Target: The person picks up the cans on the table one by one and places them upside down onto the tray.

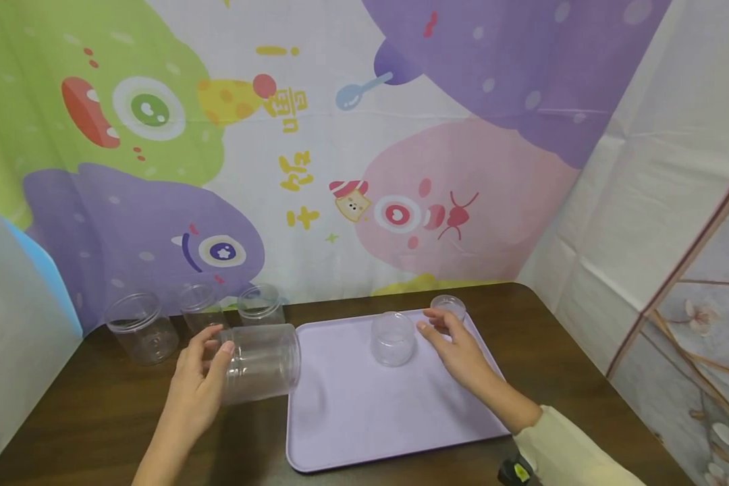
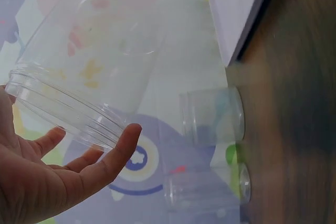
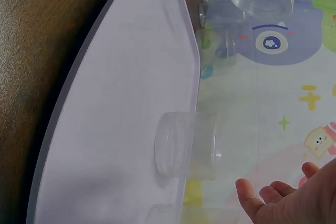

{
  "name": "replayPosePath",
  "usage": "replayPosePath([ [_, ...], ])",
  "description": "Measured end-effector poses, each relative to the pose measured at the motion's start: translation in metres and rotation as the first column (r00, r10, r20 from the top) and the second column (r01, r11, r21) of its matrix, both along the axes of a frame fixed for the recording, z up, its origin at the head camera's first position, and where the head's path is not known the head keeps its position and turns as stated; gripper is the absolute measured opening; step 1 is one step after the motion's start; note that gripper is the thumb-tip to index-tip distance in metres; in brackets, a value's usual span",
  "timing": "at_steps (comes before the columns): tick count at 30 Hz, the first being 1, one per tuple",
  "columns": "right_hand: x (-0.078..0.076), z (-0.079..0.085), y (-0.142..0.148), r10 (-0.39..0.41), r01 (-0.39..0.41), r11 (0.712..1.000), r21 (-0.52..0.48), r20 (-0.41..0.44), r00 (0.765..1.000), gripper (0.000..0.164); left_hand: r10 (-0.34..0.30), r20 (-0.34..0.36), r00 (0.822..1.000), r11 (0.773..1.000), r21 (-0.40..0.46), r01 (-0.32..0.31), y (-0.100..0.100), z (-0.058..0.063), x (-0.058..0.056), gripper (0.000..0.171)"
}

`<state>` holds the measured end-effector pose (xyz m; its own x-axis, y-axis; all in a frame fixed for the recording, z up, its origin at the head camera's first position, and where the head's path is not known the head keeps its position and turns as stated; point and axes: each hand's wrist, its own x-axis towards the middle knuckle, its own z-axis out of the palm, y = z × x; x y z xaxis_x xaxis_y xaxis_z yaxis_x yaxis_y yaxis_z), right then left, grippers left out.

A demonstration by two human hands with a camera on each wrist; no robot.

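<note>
One large jar [image 1: 258, 364] held on its side at the left edge of a lilac tray [image 1: 364, 412]

Nearest, the tray's near half lies bare between its two near corners, giving the widest free room, with more counter [image 1: 249, 452] before its near left corner. Just beyond, the left hand [image 1: 197, 374] curls its fingers and thumb round the threaded rim of the large jar, whose base points toward the tray. Above the tray's right side is the right hand [image 1: 457, 345], fingers spread and loosely bent, apparently holding nothing. The step in hand looks like bringing the large jar to the tray; the next move probably calls for tipping it base down and clearing the raised left edge before release. Farther off, a small jar [image 1: 393, 339] stands near the tray's far edge, and a second jar [image 1: 448, 305] at its far right corner, just behind the right fingers, so space is tighter there. Toward the counter's far left edge stand three jars, the leftmost [image 1: 142, 331], the middle one [image 1: 202, 307] and the rightmost [image 1: 261, 307], near enough to be knocked. Behind hangs a cartoon cloth [image 1: 328, 263].
</note>
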<state>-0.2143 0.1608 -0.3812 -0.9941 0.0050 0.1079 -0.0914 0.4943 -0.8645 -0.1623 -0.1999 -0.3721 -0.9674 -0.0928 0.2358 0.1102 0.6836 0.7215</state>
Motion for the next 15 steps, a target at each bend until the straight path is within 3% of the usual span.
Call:
replayPosePath([
  [7,0.001,-0.001,-0.003,0.011,-0.006,0.995,-0.096,0.047,0.999,0.047,-0.006,-0.022,1.0,0.998,0.061,0.008,0.013,-0.007,-0.001,0.05],
  [15,0.002,-0.003,-0.004,0.012,-0.005,0.992,-0.125,0.054,0.998,0.046,-0.012,-0.001,1.0,0.996,0.086,0.012,0.025,-0.011,-0.002,0.048],
])
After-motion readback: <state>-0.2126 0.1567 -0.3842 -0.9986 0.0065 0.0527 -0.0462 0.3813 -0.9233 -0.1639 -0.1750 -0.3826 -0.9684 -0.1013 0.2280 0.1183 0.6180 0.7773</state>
